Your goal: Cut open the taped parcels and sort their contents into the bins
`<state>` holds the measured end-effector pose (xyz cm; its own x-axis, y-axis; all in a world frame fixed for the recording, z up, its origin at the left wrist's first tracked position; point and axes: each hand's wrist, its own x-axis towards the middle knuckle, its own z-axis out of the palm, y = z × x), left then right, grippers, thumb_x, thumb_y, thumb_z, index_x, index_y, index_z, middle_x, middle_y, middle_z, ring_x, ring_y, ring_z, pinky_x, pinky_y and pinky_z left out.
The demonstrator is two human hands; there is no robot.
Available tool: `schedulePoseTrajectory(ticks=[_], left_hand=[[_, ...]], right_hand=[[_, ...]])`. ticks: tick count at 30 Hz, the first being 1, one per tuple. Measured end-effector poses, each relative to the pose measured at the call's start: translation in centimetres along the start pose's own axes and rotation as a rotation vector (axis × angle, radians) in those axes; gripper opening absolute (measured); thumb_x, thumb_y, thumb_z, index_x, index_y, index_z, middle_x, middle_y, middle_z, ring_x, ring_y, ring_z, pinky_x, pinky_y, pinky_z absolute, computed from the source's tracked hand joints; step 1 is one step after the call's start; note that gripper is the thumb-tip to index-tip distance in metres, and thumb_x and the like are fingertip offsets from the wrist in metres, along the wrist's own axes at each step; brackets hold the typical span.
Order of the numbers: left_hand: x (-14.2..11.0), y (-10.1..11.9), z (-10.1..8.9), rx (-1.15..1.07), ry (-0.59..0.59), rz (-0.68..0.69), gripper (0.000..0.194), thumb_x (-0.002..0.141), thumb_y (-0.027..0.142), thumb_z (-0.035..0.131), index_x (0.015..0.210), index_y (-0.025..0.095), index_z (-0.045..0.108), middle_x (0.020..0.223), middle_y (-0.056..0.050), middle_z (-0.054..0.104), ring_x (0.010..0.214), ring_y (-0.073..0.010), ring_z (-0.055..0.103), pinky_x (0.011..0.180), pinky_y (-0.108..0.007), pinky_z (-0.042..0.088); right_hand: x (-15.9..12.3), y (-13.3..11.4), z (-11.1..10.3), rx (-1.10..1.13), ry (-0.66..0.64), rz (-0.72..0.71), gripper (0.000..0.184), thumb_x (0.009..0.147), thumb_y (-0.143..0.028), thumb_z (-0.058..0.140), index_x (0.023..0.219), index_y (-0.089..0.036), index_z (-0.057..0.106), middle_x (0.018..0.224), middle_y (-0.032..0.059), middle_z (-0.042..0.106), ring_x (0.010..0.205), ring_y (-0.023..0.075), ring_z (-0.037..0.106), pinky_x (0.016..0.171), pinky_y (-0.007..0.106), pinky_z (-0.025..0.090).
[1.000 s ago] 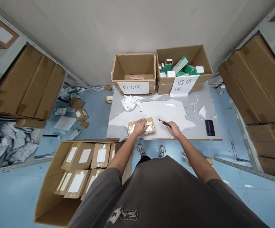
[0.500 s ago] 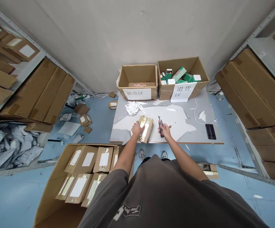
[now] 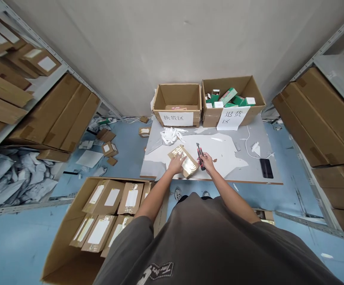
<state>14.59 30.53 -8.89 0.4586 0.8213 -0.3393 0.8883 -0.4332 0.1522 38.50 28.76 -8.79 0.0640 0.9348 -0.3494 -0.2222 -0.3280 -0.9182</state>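
Observation:
A small taped cardboard box (image 3: 190,165) lies at a slant near the front edge of the table. My left hand (image 3: 176,164) holds it at its left side, with the fingers over its top. In my right hand (image 3: 208,163) is a red and black utility knife (image 3: 200,152), its tip pointing away from me, just right of the box. White paper (image 3: 219,147) covers the table under both hands. Crumpled white strips (image 3: 171,135) lie behind the small box.
Two open cartons with paper signs, a left one (image 3: 177,99) and a right one (image 3: 212,118) with green-white boxes, stand at the table's back. A phone (image 3: 266,168) lies at right. A large carton (image 3: 62,233) of taped boxes stands at my left. Shelves flank both sides.
The small box has turned on the table, its near end swinging right toward the knife. My left hand has moved with it, and the fingers now lie over its top. The knife stays in my right hand.

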Motion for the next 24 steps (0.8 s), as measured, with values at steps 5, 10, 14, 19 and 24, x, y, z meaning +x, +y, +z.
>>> schedulePoseTrajectory(ticks=[5, 10, 14, 19, 24], left_hand=[[0.6, 0.7, 0.8, 0.088, -0.114, 0.327, 0.075, 0.079, 0.014, 0.079, 0.147, 0.036, 0.058, 0.161, -0.009, 0.052, 0.147, -0.0337, 0.047, 0.112, -0.044, 0.046], [1.3, 1.3, 0.9, 0.115, -0.037, 0.234, 0.062, 0.081, 0.024, 0.083, 0.140, 0.028, 0.061, 0.138, -0.013, 0.063, 0.133, -0.0341, 0.053, 0.108, -0.046, 0.045], [2.1, 2.2, 1.1, 0.055, 0.037, 0.097, 0.064, 0.077, 0.033, 0.088, 0.134, 0.023, 0.059, 0.137, -0.015, 0.059, 0.132, -0.0353, 0.050, 0.109, -0.045, 0.043], [3.1, 3.5, 1.0, -0.019, 0.037, -0.027, 0.069, 0.073, 0.025, 0.087, 0.134, 0.021, 0.054, 0.147, -0.017, 0.051, 0.138, -0.0343, 0.045, 0.104, -0.043, 0.049], [3.3, 3.7, 0.5, -0.036, 0.007, -0.052, 0.066, 0.074, 0.023, 0.085, 0.131, 0.023, 0.053, 0.145, -0.016, 0.051, 0.136, -0.0329, 0.047, 0.098, -0.042, 0.053]], right_hand=[[-0.6, 0.2, -0.7, 0.004, -0.011, -0.011, 0.057, 0.074, -0.067, 0.078, 0.104, -0.023, 0.060, 0.078, -0.0019, 0.071, 0.059, 0.0156, 0.065, 0.057, 0.028, 0.053], [-1.0, 1.7, -1.8, -0.062, -0.024, 0.046, 0.056, 0.076, -0.070, 0.075, 0.103, -0.023, 0.059, 0.075, -0.0027, 0.070, 0.053, 0.0141, 0.063, 0.055, 0.027, 0.052], [-1.3, 3.4, -3.3, -0.270, -0.016, 0.142, 0.046, 0.088, -0.067, 0.066, 0.101, -0.025, 0.057, 0.068, -0.0063, 0.065, 0.047, 0.0133, 0.060, 0.049, 0.024, 0.048], [-1.7, 3.6, -5.5, -0.757, -0.149, 0.112, 0.024, 0.105, -0.042, 0.051, 0.117, -0.025, 0.064, 0.076, -0.0048, 0.070, 0.055, 0.0137, 0.065, 0.062, 0.023, 0.050], [-0.5, 1.1, -5.2, -1.258, -0.287, 0.006, 0.035, 0.110, -0.035, 0.047, 0.138, -0.026, 0.065, 0.116, 0.0076, 0.080, 0.102, 0.0240, 0.074, 0.080, 0.027, 0.049]])
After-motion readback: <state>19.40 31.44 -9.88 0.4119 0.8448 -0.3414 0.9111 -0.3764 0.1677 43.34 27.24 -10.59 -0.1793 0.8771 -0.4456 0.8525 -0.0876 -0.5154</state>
